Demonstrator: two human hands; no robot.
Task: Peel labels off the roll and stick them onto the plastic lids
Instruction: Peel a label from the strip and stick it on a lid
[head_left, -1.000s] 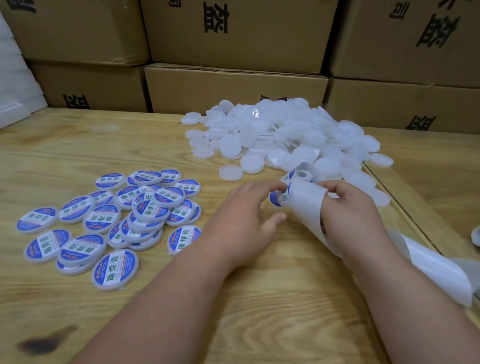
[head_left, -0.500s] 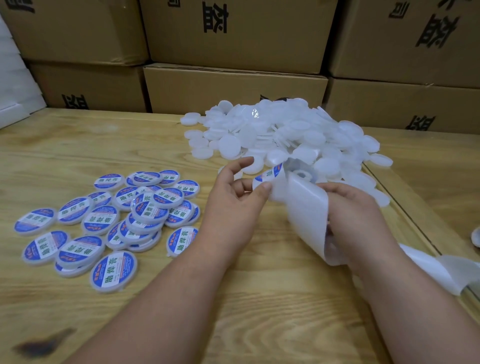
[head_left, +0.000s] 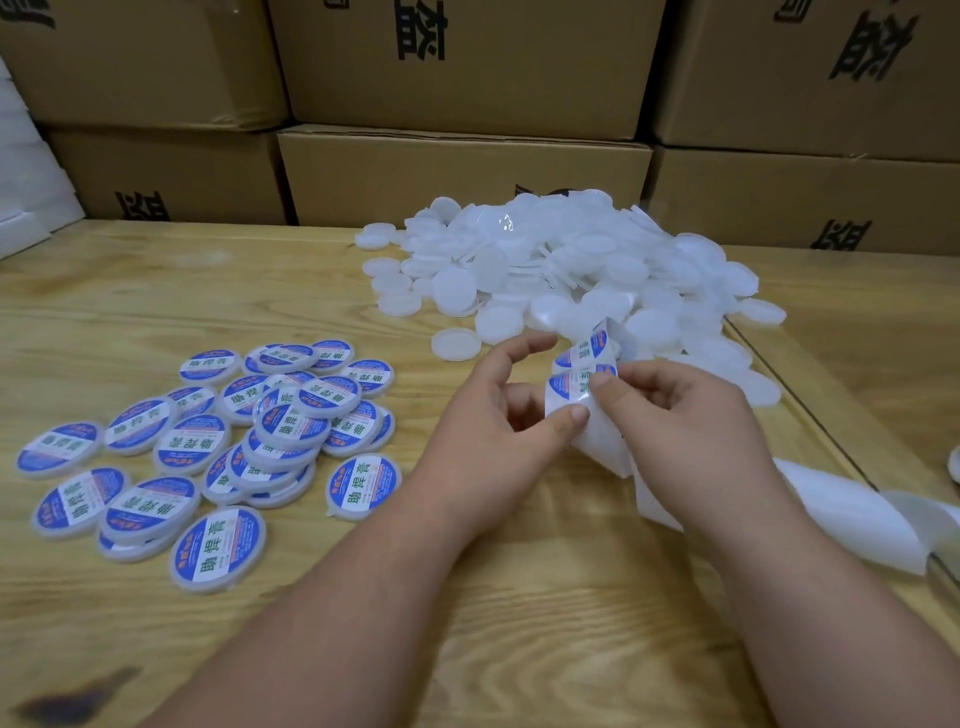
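Note:
My right hand (head_left: 675, 415) grips the white backing strip of the label roll (head_left: 608, 447), which trails off to the right across the table. A round blue-and-white label (head_left: 571, 387) curls off the strip's upper end. My left hand (head_left: 498, 421) pinches that label's lower edge between thumb and fingers. A heap of plain white plastic lids (head_left: 561, 270) lies just behind both hands. Several labelled lids (head_left: 234, 441) are spread on the table at the left.
Both hands work over a wooden table (head_left: 156, 291). Stacked cardboard boxes (head_left: 457, 171) wall off the back edge. The used backing strip (head_left: 857, 519) runs over the table's right edge. A dark stain (head_left: 67, 696) marks the near left corner.
My left hand has taken the label's edge in a pinch and drawn it partly off the strip. My right hand shifted up on the backing, and more printed labels now show.

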